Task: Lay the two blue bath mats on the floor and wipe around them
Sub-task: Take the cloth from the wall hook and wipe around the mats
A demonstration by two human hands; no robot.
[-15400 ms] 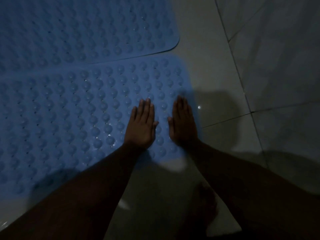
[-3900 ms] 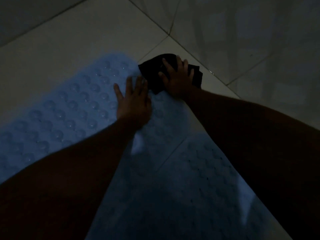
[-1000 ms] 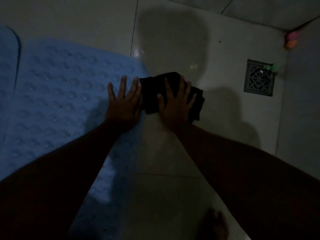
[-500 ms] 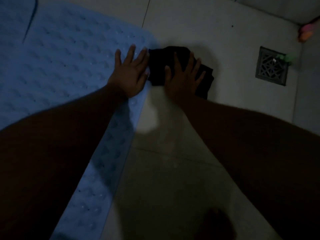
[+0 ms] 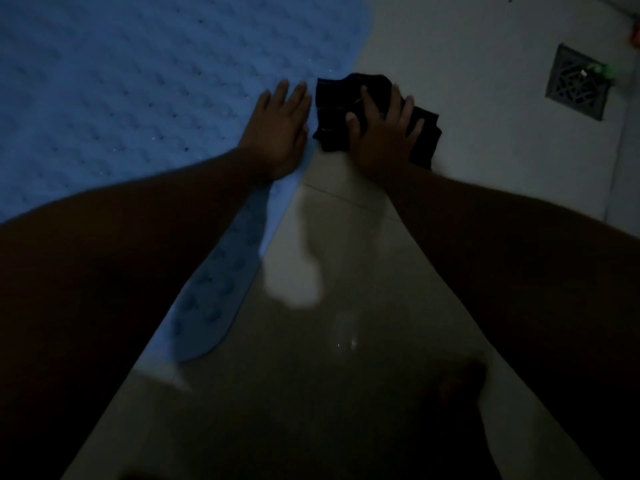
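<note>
- A bumpy blue bath mat [image 5: 121, 98] lies flat on the pale tiled floor [image 5: 450, 46], in dim light.
- The left grip [image 5: 277, 129] rests palm-down on the mat's near edge, fingers straight.
- The right grip [image 5: 381, 133] presses spread fingers onto a folded dark cloth [image 5: 332, 109], which sits on the tiles just beside the mat.
- A square metal drain [image 5: 576, 86] sits well off to the right, with something green [image 5: 602, 69] at its corner.
</note>
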